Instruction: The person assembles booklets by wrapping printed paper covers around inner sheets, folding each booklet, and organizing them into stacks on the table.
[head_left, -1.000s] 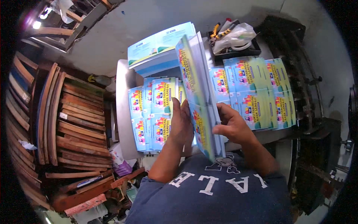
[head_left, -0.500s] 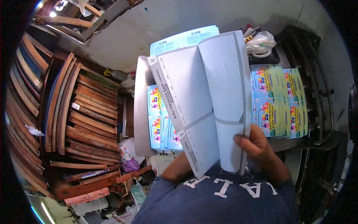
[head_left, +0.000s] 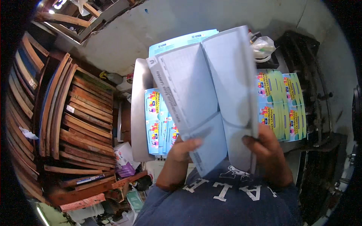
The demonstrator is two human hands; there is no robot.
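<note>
Held up in front of me is an open, folded set of pale blue printed sheets (head_left: 222, 86), grey along its borders, its fold running down the middle. My left hand (head_left: 184, 149) grips its lower left edge, thumb on the front. My right hand (head_left: 266, 145) is closed on the lower right edge, slightly blurred. Behind the sheets on the left, colourful blue-covered booklets (head_left: 152, 133) lie on a grey metal surface (head_left: 139, 113), partly hidden. More light blue sheets (head_left: 181, 40) show behind the top edge.
Yellow-green booklet stacks (head_left: 277, 109) stand on the right, beside a dark metal frame (head_left: 315, 86). A clear plastic bag (head_left: 263, 47) sits behind them. Wooden slats (head_left: 90, 124) fill the left, with a purple and white package (head_left: 126, 164) near their lower end.
My left hand has come out from behind the sheets and now grips their lower left edge. My right hand keeps its hold on the right edge.
</note>
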